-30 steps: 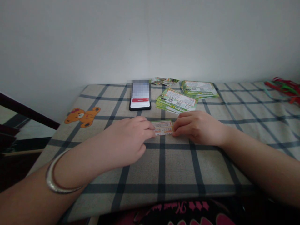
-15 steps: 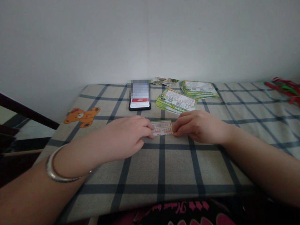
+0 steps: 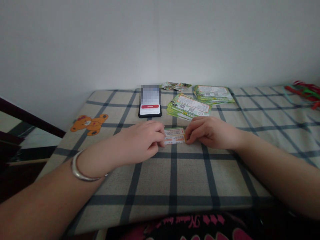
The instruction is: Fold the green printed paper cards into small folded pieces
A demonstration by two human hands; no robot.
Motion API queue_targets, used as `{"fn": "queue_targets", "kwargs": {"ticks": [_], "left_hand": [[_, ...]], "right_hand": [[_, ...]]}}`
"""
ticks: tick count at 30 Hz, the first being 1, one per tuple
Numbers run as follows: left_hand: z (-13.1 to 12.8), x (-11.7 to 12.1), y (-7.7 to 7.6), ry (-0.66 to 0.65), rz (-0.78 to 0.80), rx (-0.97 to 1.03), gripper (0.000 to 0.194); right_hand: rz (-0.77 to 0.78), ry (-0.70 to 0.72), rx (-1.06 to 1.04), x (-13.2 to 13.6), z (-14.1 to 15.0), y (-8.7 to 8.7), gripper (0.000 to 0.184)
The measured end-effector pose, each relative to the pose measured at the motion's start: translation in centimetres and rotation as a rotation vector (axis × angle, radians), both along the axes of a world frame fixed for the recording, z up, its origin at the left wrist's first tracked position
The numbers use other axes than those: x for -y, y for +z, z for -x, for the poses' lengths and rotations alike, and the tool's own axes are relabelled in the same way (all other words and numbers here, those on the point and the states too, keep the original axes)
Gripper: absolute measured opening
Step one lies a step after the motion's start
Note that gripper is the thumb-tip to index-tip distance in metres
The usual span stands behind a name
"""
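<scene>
A small printed paper card point(image 3: 174, 135) with red, orange and black print lies on the checked cloth between my hands. My left hand point(image 3: 143, 138), with a silver bangle on its wrist, has its fingers closed at the card's left end. On the opposite end, the thumb and fingers of my right hand point(image 3: 208, 131) pinch the card's edge. Just beyond my right hand is a fanned stack of green and white printed cards point(image 3: 191, 106). A phone point(image 3: 150, 111) with a lit screen lies past the card, its upper part blurred out.
Behind the fanned stack sits a second stack of green cards point(image 3: 215, 94). Small folded papers point(image 3: 176, 86) lie by the wall. An orange bear cutout point(image 3: 90, 124) is at the left, and a red and green item point(image 3: 306, 92) at the far right edge.
My left hand has shifted slightly right and its fingers have curled in more at the card's left end. My right hand keeps its pinch almost unmoved.
</scene>
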State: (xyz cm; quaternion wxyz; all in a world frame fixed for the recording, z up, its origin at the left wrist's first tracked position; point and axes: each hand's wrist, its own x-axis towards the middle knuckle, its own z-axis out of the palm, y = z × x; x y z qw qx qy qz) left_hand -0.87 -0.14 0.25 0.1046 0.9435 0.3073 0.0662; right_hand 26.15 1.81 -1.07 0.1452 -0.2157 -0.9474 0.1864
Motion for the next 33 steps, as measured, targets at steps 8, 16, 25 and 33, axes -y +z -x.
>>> {"fn": "queue_targets", "kwargs": {"ticks": [8, 16, 25, 33], "left_hand": [[-0.3, -0.6, -1.1, -0.043, -0.077, 0.054, 0.021], [-1.6, 0.2, -2.1, 0.021, -0.254, 0.018, 0.014], [-1.5, -0.3, -2.9, 0.187, -0.294, 0.058, 0.029], [-1.1, -0.6, -2.6, 0.233, -0.265, 0.052, 0.032]], "right_hand": [[-0.036, -0.065, -0.015, 0.1, 0.7, -0.4, 0.027], [-0.366, -0.343, 0.095, 0.4, 2.4, -1.6, 0.03], [-0.452, -0.342, 0.223, 1.0, 2.3, -1.2, 0.053], [-0.452, -0.367, 0.19, 0.8, 2.3, -1.3, 0.049]]}}
